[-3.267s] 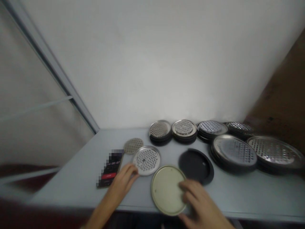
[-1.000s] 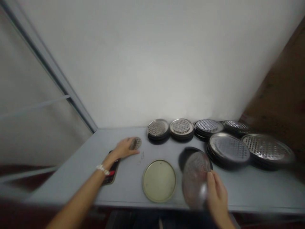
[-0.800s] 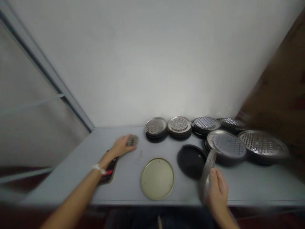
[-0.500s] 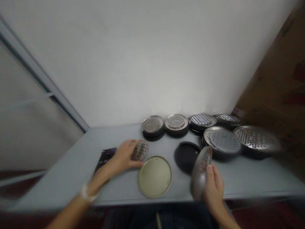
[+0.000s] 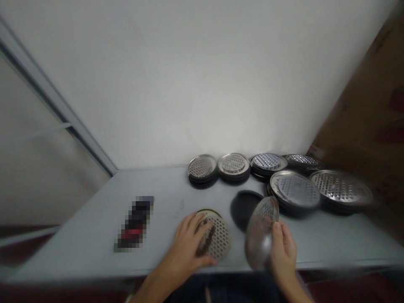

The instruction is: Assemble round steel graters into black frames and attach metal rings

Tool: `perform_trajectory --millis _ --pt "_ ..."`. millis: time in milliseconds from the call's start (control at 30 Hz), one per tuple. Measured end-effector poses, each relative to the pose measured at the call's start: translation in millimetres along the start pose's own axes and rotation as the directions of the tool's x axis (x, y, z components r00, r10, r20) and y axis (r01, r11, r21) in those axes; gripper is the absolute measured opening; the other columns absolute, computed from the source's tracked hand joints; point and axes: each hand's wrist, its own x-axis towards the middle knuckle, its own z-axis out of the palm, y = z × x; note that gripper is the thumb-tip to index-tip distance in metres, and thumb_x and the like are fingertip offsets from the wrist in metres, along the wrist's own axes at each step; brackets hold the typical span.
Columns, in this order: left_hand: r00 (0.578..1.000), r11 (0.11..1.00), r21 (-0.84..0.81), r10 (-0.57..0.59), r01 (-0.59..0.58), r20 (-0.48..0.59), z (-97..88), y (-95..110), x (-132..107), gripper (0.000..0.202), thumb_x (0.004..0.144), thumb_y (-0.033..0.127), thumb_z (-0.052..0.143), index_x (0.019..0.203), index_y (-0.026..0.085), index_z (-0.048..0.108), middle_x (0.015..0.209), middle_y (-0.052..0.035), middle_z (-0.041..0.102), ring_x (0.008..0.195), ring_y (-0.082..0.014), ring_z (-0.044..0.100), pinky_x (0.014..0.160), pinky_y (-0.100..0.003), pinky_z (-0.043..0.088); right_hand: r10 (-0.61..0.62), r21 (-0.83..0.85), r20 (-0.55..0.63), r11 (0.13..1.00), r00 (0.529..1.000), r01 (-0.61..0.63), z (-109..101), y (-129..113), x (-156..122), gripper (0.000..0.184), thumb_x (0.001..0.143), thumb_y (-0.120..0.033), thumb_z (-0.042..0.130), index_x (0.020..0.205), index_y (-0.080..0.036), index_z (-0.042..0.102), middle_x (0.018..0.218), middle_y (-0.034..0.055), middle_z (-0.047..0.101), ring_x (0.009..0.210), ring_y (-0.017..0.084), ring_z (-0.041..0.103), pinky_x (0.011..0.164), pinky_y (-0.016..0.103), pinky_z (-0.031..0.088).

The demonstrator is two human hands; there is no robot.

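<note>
My left hand (image 5: pixel 186 244) rests over a small perforated metal disc (image 5: pixel 216 235), which lies on a cream-coloured round metal lid (image 5: pixel 205 211) and hides most of it. My right hand (image 5: pixel 284 248) grips a larger perforated steel disc (image 5: pixel 260 233) by its rim, tilted nearly on edge above the table. Just behind that disc lies a round black lid (image 5: pixel 243 208), partly hidden by it.
Several stacks of perforated steel discs (image 5: pixel 202 167) stand along the wall, with larger stacks (image 5: pixel 295 190) at the right. A phone (image 5: pixel 134 223) lies face up on the grey table (image 5: pixel 94 244). Brown cardboard (image 5: pixel 356 105) stands at the right.
My left hand has carried the small disc from the table's back left onto the cream lid. The phone is no longer covered by my arm. My right hand keeps its disc tilted.
</note>
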Motion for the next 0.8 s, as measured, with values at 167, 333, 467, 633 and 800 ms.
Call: perform_trajectory --millis 167,333,467,633,800 --pt "0.994 0.996 0.055 -0.059 0.064 -0.095 0.2 -6 -17 0.058 0.084 0.05 0.074 0.138 0.035 0.06 0.149 -0.0112 0.053 0.142 -0.0405 0.038 0.112 -0.064 0.038 -0.003 -0.028 0.0 1.0 1.0 0.003 1 -6 0 0.049 0.093 -0.067 0.051 0.089 -0.019 0.062 0.077 -0.0006 0.06 0.073 0.018 0.055 0.068 0.028 0.045" --pt "0.991 0.994 0.059 -0.086 0.092 -0.104 2.4 -8 -21 0.05 0.088 0.047 0.07 0.135 0.031 0.063 0.149 -0.0119 0.053 0.141 -0.0389 0.041 0.113 -0.061 0.041 -0.001 -0.037 -0.012 0.999 1.0 0.0 1 -5 0 0.051 0.093 -0.067 0.052 0.095 -0.018 0.064 0.082 0.002 0.065 0.077 0.02 0.058 0.072 0.03 0.047" --pt "0.981 0.995 0.037 -0.088 0.095 -0.173 1.1 -4 -21 0.054 0.089 0.039 0.07 0.14 0.027 0.057 0.148 -0.0125 0.054 0.139 -0.0343 0.046 0.114 -0.054 0.043 -0.007 -0.042 0.006 0.999 1.0 0.007 1 -2 1 0.052 0.092 -0.068 0.052 0.096 -0.017 0.064 0.085 0.0028 0.067 0.08 0.02 0.06 0.075 0.03 0.048" --pt "0.961 0.994 -0.007 -0.106 0.108 -0.255 0.5 -7 -24 0.071 0.087 0.036 0.072 0.15 0.022 0.042 0.147 -0.0139 0.054 0.136 -0.0309 0.05 0.115 -0.05 0.043 -0.001 -0.039 0.001 0.999 1.0 0.001 1 -1 1 0.053 0.091 -0.069 0.053 0.094 -0.017 0.064 0.083 0.0023 0.066 0.08 0.021 0.06 0.076 0.031 0.048" --pt "0.933 0.989 -0.103 -0.139 0.11 -0.333 -5.7 -8 -32 0.072 0.083 0.049 0.075 0.145 0.024 0.048 0.141 -0.0136 0.058 0.131 -0.0345 0.053 0.11 -0.051 0.046 -0.052 -0.097 0.031 0.994 0.998 0.055 3 -5 -1 0.049 0.093 -0.065 0.052 0.096 -0.018 0.063 0.082 0.0025 0.066 0.079 0.021 0.061 0.074 0.03 0.049"
